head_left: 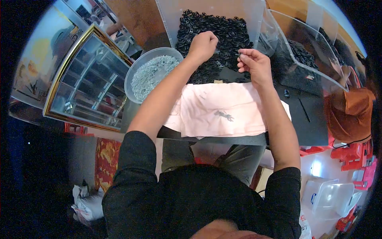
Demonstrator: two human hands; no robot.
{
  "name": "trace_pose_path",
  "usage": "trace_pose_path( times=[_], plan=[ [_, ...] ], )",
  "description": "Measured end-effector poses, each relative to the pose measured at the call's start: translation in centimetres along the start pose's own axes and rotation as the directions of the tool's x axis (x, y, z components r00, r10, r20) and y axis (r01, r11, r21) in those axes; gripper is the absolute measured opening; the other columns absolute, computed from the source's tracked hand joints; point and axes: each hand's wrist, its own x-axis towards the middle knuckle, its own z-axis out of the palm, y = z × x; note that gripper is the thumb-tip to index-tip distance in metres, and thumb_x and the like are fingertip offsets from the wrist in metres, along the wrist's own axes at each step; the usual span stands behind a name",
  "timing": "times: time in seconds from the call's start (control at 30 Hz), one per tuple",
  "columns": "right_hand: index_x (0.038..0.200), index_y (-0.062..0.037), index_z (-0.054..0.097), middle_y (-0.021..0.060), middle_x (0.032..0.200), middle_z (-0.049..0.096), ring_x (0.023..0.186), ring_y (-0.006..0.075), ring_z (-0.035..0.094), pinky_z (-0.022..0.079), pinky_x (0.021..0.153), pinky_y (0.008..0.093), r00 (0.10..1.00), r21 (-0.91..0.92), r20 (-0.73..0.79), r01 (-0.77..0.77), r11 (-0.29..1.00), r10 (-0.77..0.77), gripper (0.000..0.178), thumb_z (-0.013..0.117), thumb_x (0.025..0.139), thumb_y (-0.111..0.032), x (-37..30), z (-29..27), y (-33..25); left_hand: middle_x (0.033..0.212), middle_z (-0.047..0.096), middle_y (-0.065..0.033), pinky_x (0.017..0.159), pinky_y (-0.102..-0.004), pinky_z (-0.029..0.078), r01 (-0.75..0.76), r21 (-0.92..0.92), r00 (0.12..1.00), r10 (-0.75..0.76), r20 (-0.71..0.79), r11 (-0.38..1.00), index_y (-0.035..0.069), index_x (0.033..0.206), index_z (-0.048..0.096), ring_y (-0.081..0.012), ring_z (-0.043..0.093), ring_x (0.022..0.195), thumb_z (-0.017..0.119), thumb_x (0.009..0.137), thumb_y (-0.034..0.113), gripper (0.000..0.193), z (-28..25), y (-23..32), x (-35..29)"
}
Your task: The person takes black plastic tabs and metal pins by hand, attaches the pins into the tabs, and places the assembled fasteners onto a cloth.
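Observation:
My left hand is over the heap of small black parts, its fingers curled closed and turned away, so anything in them is hidden. To its right my right hand is raised above the near edge of the heap. Thumb and forefinger pinch together there on something small and dark, too tiny to name. Below both hands a folded pale pink cloth lies along the table's near edge. On it rests a little cluster of grey metal pieces. At the left, a round translucent basin holds many small grey metal pieces.
A clear plastic bin surrounds the heap at the back. Another clear bin with black parts stands at the right. A thin black stick lies on the dark table. Left of the basin leans a gold-framed glass panel.

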Motion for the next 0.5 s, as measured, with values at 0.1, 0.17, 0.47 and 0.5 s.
trace_pose_path(
  times=[0.1,0.17,0.47,0.5],
  plan=[
    [0.095,0.0025,0.058,0.0075,0.074,0.059,0.058,0.0114,0.057,0.048,0.048,0.0209,1.000,0.005,0.017,-0.014,1.000,0.014,0.017,0.056,0.079,-0.001,-0.3,0.4,-0.4,0.074,0.062,-0.0094,0.048,-0.0234,0.046,0.259,-0.563,0.964,-0.172,0.205,0.785,0.001,0.079,0.057,-0.0108,0.055,0.053,0.054,0.082,0.012,0.012,-1.6,1.1,-2.9],
    [0.095,0.0024,0.059,0.0073,0.073,0.059,0.057,0.0112,0.056,0.048,0.048,0.0209,0.999,0.017,0.039,-0.007,1.000,0.007,0.017,0.056,0.079,-0.002,-0.3,0.5,-0.3,0.078,0.062,-0.0111,0.049,-0.0203,0.045,0.476,-0.749,0.879,-0.216,0.425,0.461,0.001,0.089,0.054,-0.0096,0.055,0.057,0.049,0.086,0.011,0.011,-2.7,1.4,-4.6],
    [0.095,0.0029,0.058,0.0075,0.072,0.059,0.057,0.0114,0.056,0.048,0.047,0.0216,0.987,0.001,0.158,-0.037,0.999,0.036,0.017,0.057,0.079,-0.001,-1.1,1.7,-0.7,0.085,0.062,-0.0190,0.060,-0.0234,0.050,0.489,-0.866,0.872,-0.094,0.480,0.108,-0.002,0.096,0.052,-0.0143,0.059,0.063,0.052,0.084,0.007,0.014,-3.1,-0.6,-8.6],
    [0.095,0.0029,0.058,0.0075,0.072,0.059,0.057,0.0114,0.056,0.048,0.047,0.0216,0.986,-0.005,0.163,-0.041,0.999,0.041,0.017,0.057,0.079,-0.001,-1.2,1.9,-0.8,0.085,0.062,-0.0190,0.060,-0.0234,0.050,0.486,-0.868,0.873,-0.098,0.478,0.102,-0.002,0.096,0.052,-0.0143,0.059,0.063,0.052,0.084,0.007,0.014,-3.1,-0.7,-8.7]
  ],
)
